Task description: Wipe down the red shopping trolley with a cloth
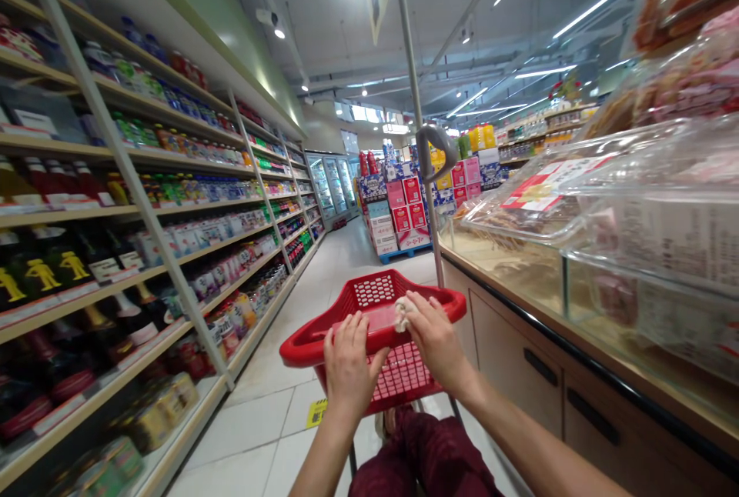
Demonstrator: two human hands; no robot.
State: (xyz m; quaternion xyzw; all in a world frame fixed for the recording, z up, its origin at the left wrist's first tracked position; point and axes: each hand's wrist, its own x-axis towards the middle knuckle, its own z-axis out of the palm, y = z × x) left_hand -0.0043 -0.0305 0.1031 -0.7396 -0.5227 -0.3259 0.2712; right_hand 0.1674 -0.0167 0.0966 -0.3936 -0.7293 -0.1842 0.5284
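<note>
A red plastic shopping cart point(312, 351) with mesh sides is directly in front of me. My left hand point(349, 366) curls over the left part of its near handle bar point(386, 341), fingers on the far side and thumb toward the middle. Over the right part of the bar lies my right hand point(436, 343). A crumpled white tissue point(402, 315) is pinched at the fingers of that hand, against the bar. A pink-red panel lies just beyond the bar; most of the basket's inside is hidden by the rim and my hands.
Drink shelves point(190, 255) line the left side. Close on the right stands a wood-fronted counter point(502, 328) stacked with clear plastic food boxes point(536, 189). A metal pole point(412, 58) rises at its corner. Ahead are stacked cartons point(409, 212) on a blue pallet and glass-door coolers point(335, 181).
</note>
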